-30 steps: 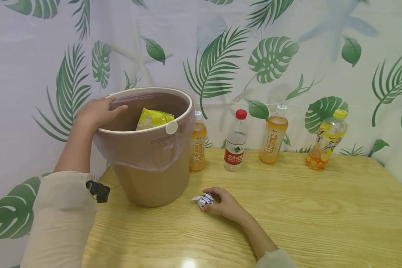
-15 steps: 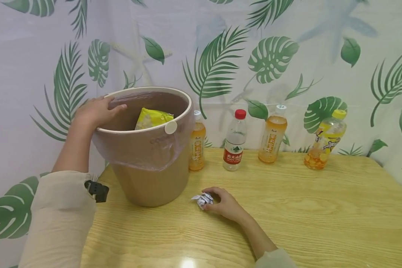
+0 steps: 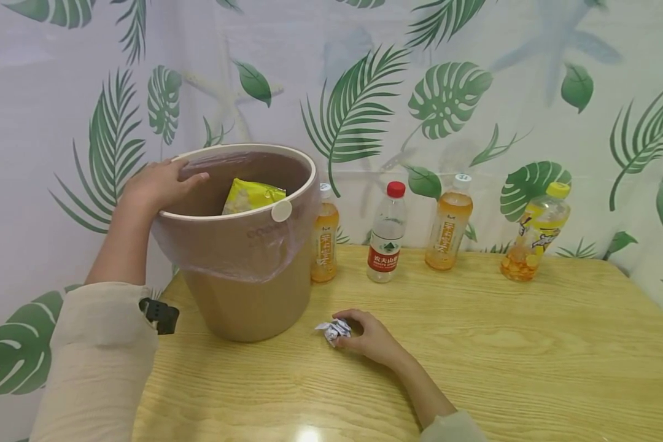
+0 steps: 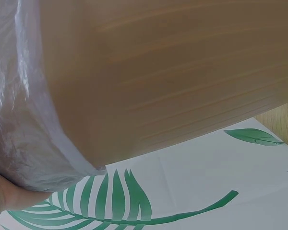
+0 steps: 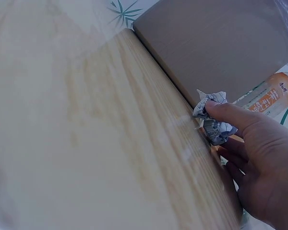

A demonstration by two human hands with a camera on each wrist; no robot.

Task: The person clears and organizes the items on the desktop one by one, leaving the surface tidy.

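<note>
A brown trash bin [image 3: 243, 307] with a cream rim and a clear plastic liner [image 3: 237, 258] stands on the left of the table. My left hand [image 3: 157, 184] grips the bin's rim at its left side, the thumb over the inner edge. In the left wrist view part of that hand [image 4: 12, 196] lies against the liner outside. Just right of the bin's base, my right hand [image 3: 370, 337] pinches a crumpled ball of paper [image 3: 336, 331] low at the tabletop. The right wrist view shows the thumb pressed on the paper ball [image 5: 215, 120]. Inside the bin is a yellow snack bag [image 3: 254, 196].
Along the back of the wooden table [image 3: 475, 380] stand an orange-drink bottle [image 3: 325, 239] partly behind the bin, a red-capped water bottle [image 3: 387, 239], another orange-drink bottle [image 3: 449, 227] and a yellow-capped bottle [image 3: 533, 239]. A leaf-print curtain [image 3: 364, 92] hangs behind.
</note>
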